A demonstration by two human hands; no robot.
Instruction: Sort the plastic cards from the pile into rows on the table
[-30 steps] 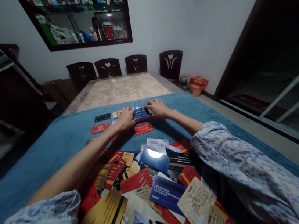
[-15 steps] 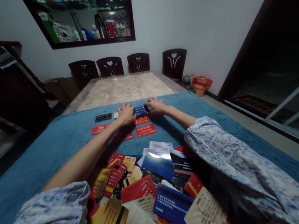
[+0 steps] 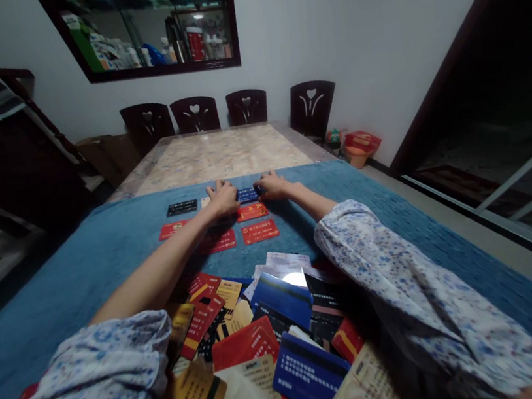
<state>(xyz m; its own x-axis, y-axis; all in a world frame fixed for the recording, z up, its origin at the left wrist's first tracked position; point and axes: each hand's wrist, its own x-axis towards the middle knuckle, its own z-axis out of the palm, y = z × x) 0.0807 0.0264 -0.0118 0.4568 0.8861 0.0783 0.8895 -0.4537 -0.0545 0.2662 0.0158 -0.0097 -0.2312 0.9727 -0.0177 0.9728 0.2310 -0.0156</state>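
A dark blue card (image 3: 247, 195) lies at the far end of the blue cloth (image 3: 118, 240). My left hand (image 3: 223, 199) is closed at its left end, fingers bent. At the right end, the fingertips of my right hand (image 3: 271, 186) pinch the same card. Just nearer is a red card with yellow marks (image 3: 252, 212), and below that another red card (image 3: 259, 231). Left of my left hand are a black card (image 3: 182, 207) and a pale card (image 3: 205, 202), partly hidden. My left forearm partly covers two more red cards, one of them a red card with a round emblem (image 3: 171, 230).
A heaped pile of mixed cards (image 3: 309, 368) fills the near side, between my sleeves. Beyond the cloth runs the bare beige tabletop (image 3: 234, 151). Several dark chairs (image 3: 247, 106) stand along the far wall, under a glass-shelved cabinet (image 3: 157, 26).
Both hands stay at the blue card's ends. More of the red card with yellow marks shows below it now. The whole view has shifted slightly.
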